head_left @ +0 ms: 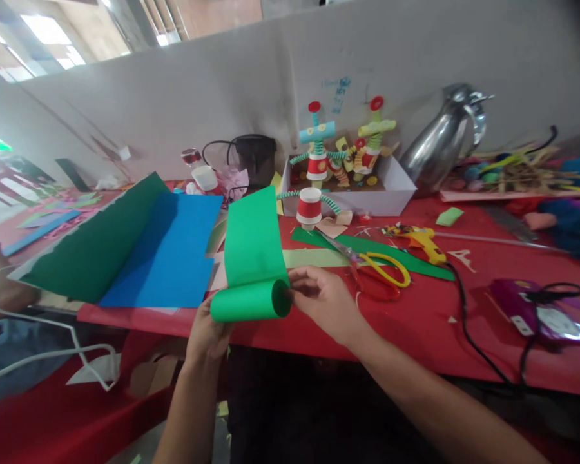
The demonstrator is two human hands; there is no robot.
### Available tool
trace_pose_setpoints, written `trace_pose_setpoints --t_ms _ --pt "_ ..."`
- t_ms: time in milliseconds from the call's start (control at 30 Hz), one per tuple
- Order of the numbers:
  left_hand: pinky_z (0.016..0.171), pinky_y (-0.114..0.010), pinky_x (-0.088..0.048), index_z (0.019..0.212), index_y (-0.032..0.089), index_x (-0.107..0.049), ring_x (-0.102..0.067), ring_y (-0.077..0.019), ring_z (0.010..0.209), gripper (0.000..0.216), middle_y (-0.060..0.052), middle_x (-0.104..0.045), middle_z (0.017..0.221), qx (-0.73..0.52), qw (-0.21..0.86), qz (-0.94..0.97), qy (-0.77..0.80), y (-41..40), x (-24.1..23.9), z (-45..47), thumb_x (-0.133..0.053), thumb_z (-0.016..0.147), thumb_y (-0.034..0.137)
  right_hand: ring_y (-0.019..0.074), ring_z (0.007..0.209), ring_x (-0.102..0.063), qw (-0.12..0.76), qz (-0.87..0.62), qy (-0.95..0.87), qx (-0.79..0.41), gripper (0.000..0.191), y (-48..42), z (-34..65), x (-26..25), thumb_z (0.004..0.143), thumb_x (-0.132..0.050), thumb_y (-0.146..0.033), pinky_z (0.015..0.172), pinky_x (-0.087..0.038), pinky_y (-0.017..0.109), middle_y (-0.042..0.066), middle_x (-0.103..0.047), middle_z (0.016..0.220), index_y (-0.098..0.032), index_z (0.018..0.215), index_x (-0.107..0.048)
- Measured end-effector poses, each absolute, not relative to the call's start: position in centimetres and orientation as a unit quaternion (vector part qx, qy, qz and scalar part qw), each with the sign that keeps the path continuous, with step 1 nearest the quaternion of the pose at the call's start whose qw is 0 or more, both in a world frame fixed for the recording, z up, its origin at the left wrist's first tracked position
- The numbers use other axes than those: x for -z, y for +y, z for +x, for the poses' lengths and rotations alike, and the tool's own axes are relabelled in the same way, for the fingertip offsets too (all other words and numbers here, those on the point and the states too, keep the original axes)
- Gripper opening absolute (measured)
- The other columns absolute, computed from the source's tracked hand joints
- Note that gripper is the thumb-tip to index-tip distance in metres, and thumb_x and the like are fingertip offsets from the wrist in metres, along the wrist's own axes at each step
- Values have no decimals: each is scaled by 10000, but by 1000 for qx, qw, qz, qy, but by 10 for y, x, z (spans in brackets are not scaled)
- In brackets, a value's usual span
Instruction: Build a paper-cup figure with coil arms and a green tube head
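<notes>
A sheet of green paper [255, 238] stands up from the table's front edge, its near end curled into a wide roll. My left hand [209, 338] is closed around the left end of that roll, its fingers mostly hidden behind and under it. At the roll's open right end, my right hand [326, 301] pinches the paper's edge between thumb and fingers. To the right lie scissors [386, 269] with yellow and red handles, across a dark green strip [420, 263]. Just behind the sheet stands a paper-cup figure [310, 207] with springy folded arms.
Blue sheets [167, 245] and a bent dark green sheet [96, 248] lie left. A white box [391, 200] holds more figures. On the right are a yellow glue gun [428, 245], its black cable, a purple device [536, 316] and a metal jug [439, 138]. A person sits far left.
</notes>
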State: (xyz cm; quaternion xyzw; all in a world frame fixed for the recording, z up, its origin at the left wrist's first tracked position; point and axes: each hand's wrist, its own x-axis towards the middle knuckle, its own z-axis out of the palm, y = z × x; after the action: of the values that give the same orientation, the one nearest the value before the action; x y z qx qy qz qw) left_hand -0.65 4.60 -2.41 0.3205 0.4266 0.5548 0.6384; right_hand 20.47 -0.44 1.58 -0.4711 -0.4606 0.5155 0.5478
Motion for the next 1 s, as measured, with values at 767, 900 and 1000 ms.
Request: trace_pose_setpoints --t_ms 767,900,1000 --pt "706 -270 -602 832 164 -736 -724 -230 859 272 -57 -778 911 -515 694 244 439 30 26 -21 -815 572 141 195 734 -735 556 -504 -462 -474 71 -19 192 -9 734 -667 -235 648 -574 275 10 -754 729 -197 788 -692" --pt "704 -286 -606 857 140 -738 -727 -252 864 272 -82 -775 857 -496 712 222 444 25 26 -26 -805 593 135 198 718 -733 556 -502 -473 -464 60 -21 188 -7 745 -660 -236 646 -577 289 8 -755 727 -209 786 -694" --pt "739 -306 -604 798 124 -736 -724 -279 893 271 -93 -766 788 -512 703 225 440 25 29 -29 -834 545 134 200 713 -727 546 -504 -482 -464 49 -24 186 -5 746 -651 -234 641 -574 295 8 -750 726 -216 778 -683"
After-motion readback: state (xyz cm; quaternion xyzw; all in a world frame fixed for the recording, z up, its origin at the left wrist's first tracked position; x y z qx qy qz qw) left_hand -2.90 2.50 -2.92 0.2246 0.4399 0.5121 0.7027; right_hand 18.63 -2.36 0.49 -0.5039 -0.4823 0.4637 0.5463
